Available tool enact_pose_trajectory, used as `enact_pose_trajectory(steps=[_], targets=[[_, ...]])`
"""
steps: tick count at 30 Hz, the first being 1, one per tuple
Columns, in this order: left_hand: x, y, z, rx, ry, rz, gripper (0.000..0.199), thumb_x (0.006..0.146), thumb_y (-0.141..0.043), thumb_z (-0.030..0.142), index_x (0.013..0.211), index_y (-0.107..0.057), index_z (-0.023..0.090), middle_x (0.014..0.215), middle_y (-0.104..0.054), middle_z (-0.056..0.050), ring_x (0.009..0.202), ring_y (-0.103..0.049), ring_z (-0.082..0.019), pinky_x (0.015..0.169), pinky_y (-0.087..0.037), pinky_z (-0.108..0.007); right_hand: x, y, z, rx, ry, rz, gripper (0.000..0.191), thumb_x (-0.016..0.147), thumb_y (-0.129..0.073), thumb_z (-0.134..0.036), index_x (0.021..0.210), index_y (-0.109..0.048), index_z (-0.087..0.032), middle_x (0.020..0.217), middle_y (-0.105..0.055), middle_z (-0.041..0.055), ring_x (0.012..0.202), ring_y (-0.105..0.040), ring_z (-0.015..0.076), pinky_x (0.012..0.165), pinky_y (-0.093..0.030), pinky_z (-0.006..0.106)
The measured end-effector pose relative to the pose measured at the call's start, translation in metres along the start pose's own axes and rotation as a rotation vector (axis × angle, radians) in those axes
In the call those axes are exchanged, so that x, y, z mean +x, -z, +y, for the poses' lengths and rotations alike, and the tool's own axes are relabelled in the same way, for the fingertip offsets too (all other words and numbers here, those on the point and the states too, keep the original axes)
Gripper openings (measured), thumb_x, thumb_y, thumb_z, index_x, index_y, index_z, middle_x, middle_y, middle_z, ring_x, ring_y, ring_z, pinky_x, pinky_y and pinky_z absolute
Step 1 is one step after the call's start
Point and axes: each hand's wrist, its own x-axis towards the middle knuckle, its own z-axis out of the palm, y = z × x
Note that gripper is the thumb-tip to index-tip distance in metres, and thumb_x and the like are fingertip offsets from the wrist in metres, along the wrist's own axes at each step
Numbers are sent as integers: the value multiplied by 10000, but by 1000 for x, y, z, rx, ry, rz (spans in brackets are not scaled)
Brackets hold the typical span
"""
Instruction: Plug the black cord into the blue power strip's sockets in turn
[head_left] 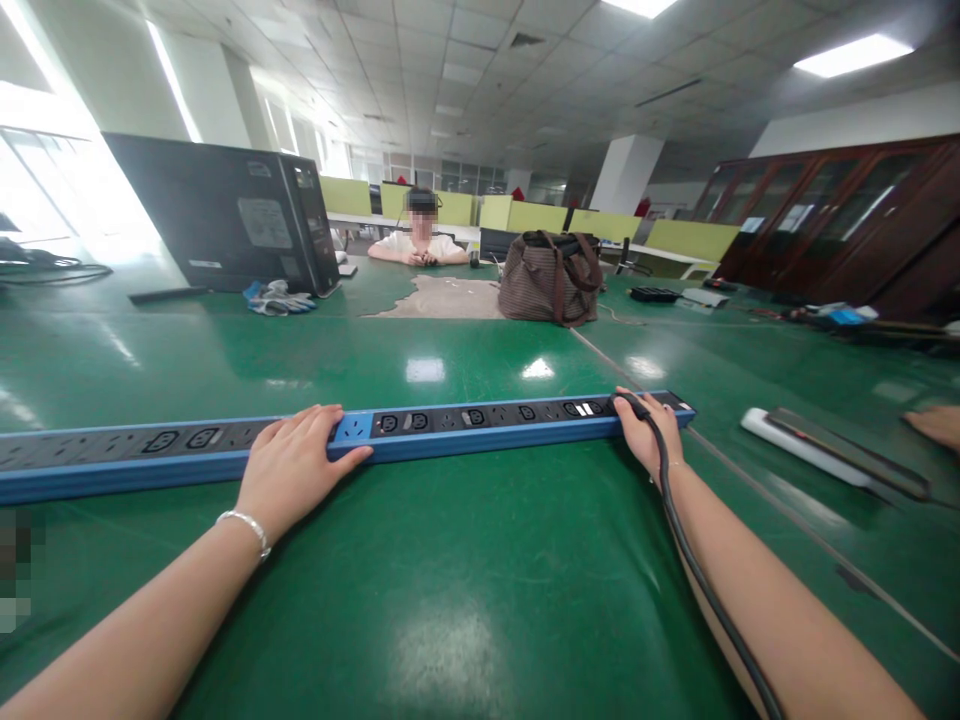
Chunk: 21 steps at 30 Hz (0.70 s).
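A long blue power strip [487, 437] with a row of black sockets lies across the green table in front of me. My left hand [294, 465] grips it left of the lighter blue socket, fingers over the top and thumb along the near edge. Near the strip's right end, my right hand [646, 438] holds the black plug [627, 401] of a power cord against the sockets. Whether the plug is fully seated cannot be seen. From there the black cord [694, 565] runs down along my right forearm.
A black computer case [232, 215] and gloves [279, 298] are at the back left. A brown bag [547, 280] stands behind the strip. On the right are a long white object with a dark top [817, 450] and another person's hand [934, 428]. Someone sits across the table [420, 245].
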Motion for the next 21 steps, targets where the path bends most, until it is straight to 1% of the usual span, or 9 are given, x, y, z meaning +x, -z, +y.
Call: enact_pose_trajectory(steps=[5,11,17,21], targets=[[0,1,0,3,-2,-6,615,824,-410,601,1225,-508,145,1269,-582,-160,1185,-514,-315,1007,-341,-462,3,2,-5,2,-56,-6,428,859,-385,-445,1104,-674,-245,1100,-685,75,1188,-508,275,1047,-261,525],[1,0,-1,-9,8,-17,617,817,-408,605,1238,-505,165,1274,-581,-153,1192,-509,-317,1012,-338,-473,4,0,-5,24,-58,7,409,845,-394,-440,1060,-688,-252,1065,-695,69,1155,-528,270,1040,-253,529],[1,1,0,-4,8,-21,611,818,-414,606,1227,-505,161,1266,-587,-149,1186,-513,-313,1007,-342,-464,0,-2,-8,20,-40,79,423,846,-384,-451,1048,-691,-242,1053,-699,78,1134,-545,258,1035,-271,514],[0,2,0,11,2,-12,603,825,-408,604,1218,-503,157,1266,-586,-147,1177,-520,-306,1006,-343,-452,0,0,-12,56,-60,78,421,842,-380,-442,1026,-696,-232,1068,-697,78,1107,-565,251,1057,-256,509]])
